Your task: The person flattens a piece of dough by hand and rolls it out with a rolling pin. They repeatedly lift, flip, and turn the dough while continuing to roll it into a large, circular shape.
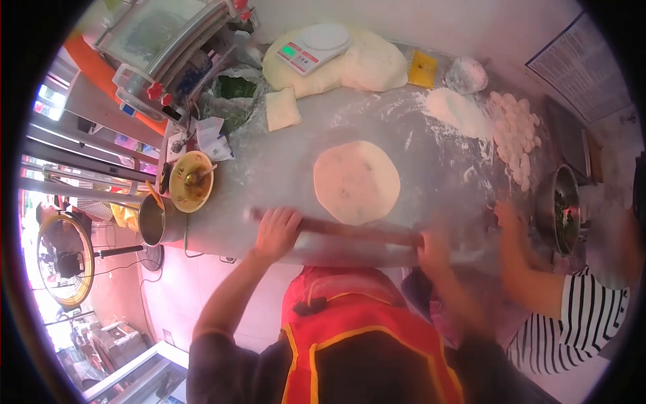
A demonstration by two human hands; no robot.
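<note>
A round flat sheet of dough (356, 180) lies in the middle of the floury worktop. Along its near edge runs a wooden rolling pin (360, 232), roughly parallel to the table's front. My left hand (278, 233) is closed over the pin's left part, and a short end sticks out beyond it. At the pin's other end is my right hand (435, 249), smeared by motion but with its fingers around the wood.
A kitchen scale (311, 48) rests on a big dough mass (377, 64) at the back. Flour (457, 113) and small dough pieces (515, 135) lie back right. A co-worker's hand (506, 214) is near a metal bowl of greens (556, 209). A yellow bowl (192, 180) stands left.
</note>
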